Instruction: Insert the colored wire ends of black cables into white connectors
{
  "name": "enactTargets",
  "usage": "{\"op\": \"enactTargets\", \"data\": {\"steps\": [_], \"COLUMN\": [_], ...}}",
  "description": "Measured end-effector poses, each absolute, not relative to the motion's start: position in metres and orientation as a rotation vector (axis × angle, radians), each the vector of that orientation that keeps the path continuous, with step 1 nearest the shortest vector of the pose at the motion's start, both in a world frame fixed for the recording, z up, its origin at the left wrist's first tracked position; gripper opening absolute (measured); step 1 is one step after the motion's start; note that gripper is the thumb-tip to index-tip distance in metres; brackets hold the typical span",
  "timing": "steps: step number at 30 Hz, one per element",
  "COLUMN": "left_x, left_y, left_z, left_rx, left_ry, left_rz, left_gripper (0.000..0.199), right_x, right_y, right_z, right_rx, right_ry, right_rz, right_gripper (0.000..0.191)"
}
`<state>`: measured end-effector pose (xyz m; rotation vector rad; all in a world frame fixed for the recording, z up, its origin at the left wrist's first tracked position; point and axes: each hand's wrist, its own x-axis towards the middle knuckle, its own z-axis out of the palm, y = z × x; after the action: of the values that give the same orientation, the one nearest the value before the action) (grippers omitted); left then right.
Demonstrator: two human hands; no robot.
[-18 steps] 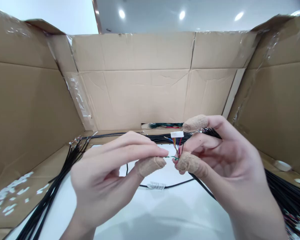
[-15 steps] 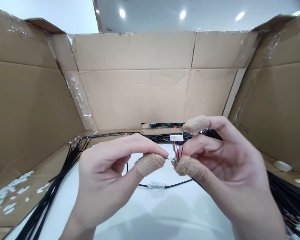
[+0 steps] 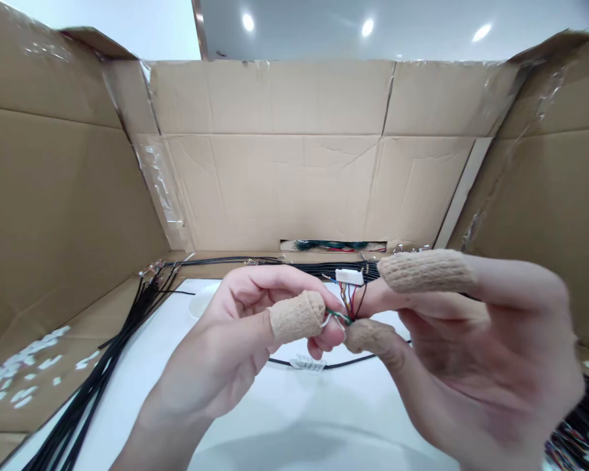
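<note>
Poking up between your hands, near the middle of the view, is a small white connector (image 3: 349, 277), its long side running roughly across. Thin coloured wires (image 3: 344, 292), among them blue, orange, red and dark ones, run down from it to your right fingertips. Your right hand (image 3: 481, 353) has its grip closed on these wires, below the connector, with the thumb on the near side. Your left hand (image 3: 226, 347) is closed too, thumb and fingers together on the green and white strands (image 3: 340, 316) that bridge the small space between your hands. Tan covers wrap your left thumb, your right thumb and one raised right finger.

Under your hands is a white desk (image 3: 275, 418), where a black cable (image 3: 341, 364) curves across, carrying a pale printed label (image 3: 307, 362). Beyond the connector, a row of black cables (image 3: 314, 269) lies along the far edge. To your left, a thick black bundle (image 3: 112, 353) slants toward you, with scattered white bits (image 3: 27, 366) on cardboard beside it. More dark cables (image 3: 584, 418) sit at lower right. Tall cardboard walls (image 3: 275, 170) surround the space, the far one with a narrow slot (image 3: 334, 246) showing dark green strands; ceiling lights (image 3: 368, 27) shine above.
</note>
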<state>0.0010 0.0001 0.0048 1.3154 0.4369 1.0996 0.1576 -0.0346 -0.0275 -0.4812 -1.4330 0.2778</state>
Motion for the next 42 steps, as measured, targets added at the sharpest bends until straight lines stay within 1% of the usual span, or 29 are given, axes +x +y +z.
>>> {"op": "enactTargets", "data": {"steps": [2, 5, 7, 10, 14, 18, 21, 23, 25, 28, 31, 34, 36, 38, 42], "left_x": [0.002, 0.003, 0.003, 0.001, -0.005, -0.011, -0.015, -0.016, -0.016, -0.013, -0.008, -0.003, 0.000, 0.002, 0.007], "left_y": [0.001, -0.001, -0.002, -0.001, 0.007, 0.014, 0.016, 0.017, 0.020, 0.024, 0.025, 0.019, 0.013, 0.010, 0.010], "left_z": [0.004, 0.001, -0.001, -0.002, 0.001, 0.005, 0.003, 0.001, 0.001, 0.003, 0.004, -0.001, -0.007, -0.012, -0.017], "left_rx": [1.306, 1.342, 1.403, 1.531, 1.757, 2.095, 2.131, 2.138, 2.179, 2.278, 2.298, 2.171, 2.027, 1.873, 1.634], "left_ry": [0.407, 0.359, 0.341, 0.364, 0.394, 0.316, 0.272, 0.264, 0.267, 0.119, 0.042, 0.251, 0.387, 0.435, 0.428], "left_rz": [1.103, 1.168, 1.218, 1.255, 1.418, 1.487, 1.539, 1.580, 1.614, 1.705, 1.798, 1.856, 1.814, 1.724, 1.547], "left_gripper": [0.010, 0.002, 0.009, 0.014, 0.024, 0.025, 0.029, 0.027, 0.023, 0.020, 0.018, 0.016, 0.018, 0.018, 0.007], "right_x": [0.157, 0.158, 0.161, 0.164, 0.167, 0.166, 0.165, 0.164, 0.164, 0.165, 0.165, 0.161, 0.158, 0.155, 0.152], "right_y": [-0.034, -0.032, -0.029, -0.023, -0.015, -0.012, -0.012, -0.012, -0.011, -0.011, -0.011, -0.014, -0.017, -0.020, -0.024], "right_z": [-0.026, -0.023, -0.022, -0.021, -0.020, -0.018, -0.019, -0.020, -0.020, -0.019, -0.020, -0.022, -0.025, -0.027, -0.031], "right_rx": [-0.446, -0.428, -0.405, -0.347, -0.271, -0.235, -0.208, -0.206, -0.219, -0.223, -0.236, -0.269, -0.320, -0.384, -0.454], "right_ry": [-1.382, -1.306, -1.275, -1.236, -1.223, -1.190, -1.172, -1.166, -1.160, -1.168, -1.163, -1.179, -1.222, -1.278, -1.417], "right_rz": [0.425, 0.755, 0.971, 1.229, 1.449, 1.597, 1.691, 1.720, 1.716, 1.691, 1.580, 1.310, 1.074, 0.803, 0.325], "right_gripper": [0.049, 0.036, 0.028, 0.016, 0.016, 0.017, 0.017, 0.018, 0.020, 0.021, 0.018, 0.016, 0.018, 0.025, 0.043]}}
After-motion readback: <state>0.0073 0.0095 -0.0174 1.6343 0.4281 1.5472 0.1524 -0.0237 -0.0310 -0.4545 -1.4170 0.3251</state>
